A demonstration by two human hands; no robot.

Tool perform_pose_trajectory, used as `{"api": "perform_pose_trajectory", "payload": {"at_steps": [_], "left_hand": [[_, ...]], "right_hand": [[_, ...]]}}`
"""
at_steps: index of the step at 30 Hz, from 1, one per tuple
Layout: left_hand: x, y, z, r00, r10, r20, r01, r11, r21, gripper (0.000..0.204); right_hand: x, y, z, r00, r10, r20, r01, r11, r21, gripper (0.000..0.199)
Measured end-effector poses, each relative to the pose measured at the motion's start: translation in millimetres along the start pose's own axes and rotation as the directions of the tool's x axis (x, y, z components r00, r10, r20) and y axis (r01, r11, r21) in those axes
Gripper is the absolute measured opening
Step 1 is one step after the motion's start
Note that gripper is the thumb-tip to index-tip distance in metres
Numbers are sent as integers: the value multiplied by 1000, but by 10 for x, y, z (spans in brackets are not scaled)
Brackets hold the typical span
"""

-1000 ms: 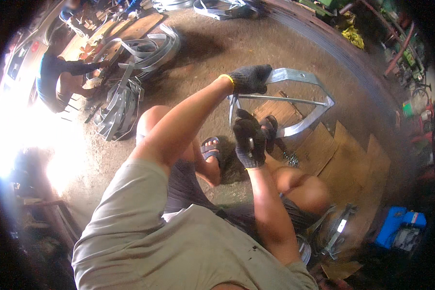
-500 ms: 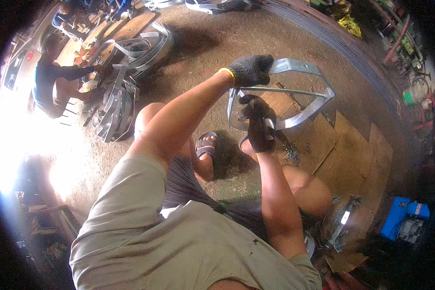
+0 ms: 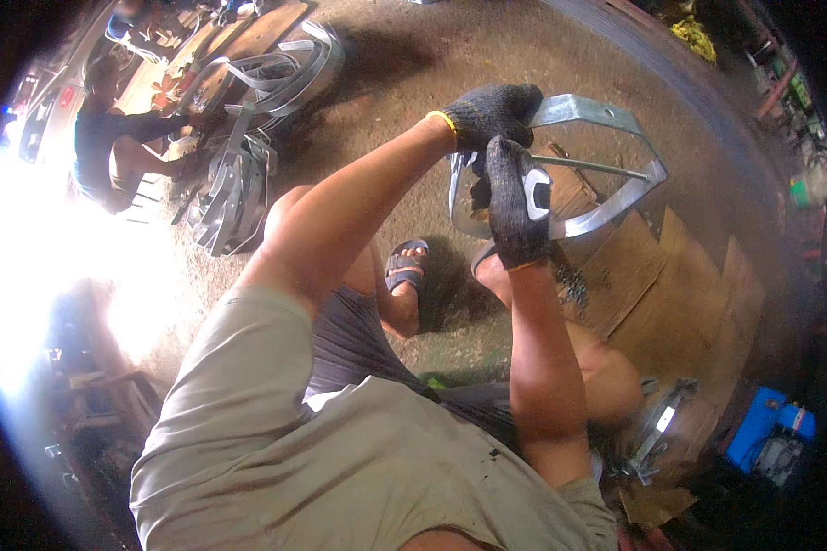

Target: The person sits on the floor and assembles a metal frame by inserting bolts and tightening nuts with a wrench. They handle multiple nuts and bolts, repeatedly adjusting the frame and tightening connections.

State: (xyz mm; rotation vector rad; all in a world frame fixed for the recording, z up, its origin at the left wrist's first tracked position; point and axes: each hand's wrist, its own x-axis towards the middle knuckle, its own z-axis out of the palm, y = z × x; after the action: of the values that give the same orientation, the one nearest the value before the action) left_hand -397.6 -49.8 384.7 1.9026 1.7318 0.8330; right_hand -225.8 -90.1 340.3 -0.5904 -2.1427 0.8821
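A bent galvanized metal clamp frame [image 3: 602, 213], several-sided with a thin rod [image 3: 593, 166] across its middle, is held up in front of me. My left hand [image 3: 494, 116], in a dark knit glove, is closed around the upper left part of its band. Just below, my right hand [image 3: 518, 204], in a matching glove, is closed around a wrench [image 3: 538, 194]. The wrench's pale open-ended head sticks out beside the palm, while its other end is hidden near the frame's left side, so I cannot tell whether it touches a nut.
Flattened cardboard [image 3: 657, 275] lies at right with a pile of small nuts [image 3: 572, 286]. Farther right is a blue machine [image 3: 770, 432]. Metal bands [image 3: 234, 197] are heaped at left, by a crouching co-worker [image 3: 119, 147]. Another person [image 3: 142, 32] works behind.
My right hand has turned and moved up toward the left hand, showing more of the wrench head. The whole scene has shifted slightly as my view moved.
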Motion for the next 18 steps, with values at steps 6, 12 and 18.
{"api": "perform_pose_trajectory", "payload": {"at_steps": [6,12,18], "left_hand": [[42,-32,-31,1000,14,21,-15,998,61,53],[124,-161,-153,994,-69,83,65,996,55,65],[226,-290,-120,999,-28,44,27,999,19,59]], "right_hand": [[-489,259,65,924,345,165,-350,592,726,38],[-592,180,221,969,236,68,-233,793,563,33],[-416,284,366,996,-78,46,59,944,324,31]]}}
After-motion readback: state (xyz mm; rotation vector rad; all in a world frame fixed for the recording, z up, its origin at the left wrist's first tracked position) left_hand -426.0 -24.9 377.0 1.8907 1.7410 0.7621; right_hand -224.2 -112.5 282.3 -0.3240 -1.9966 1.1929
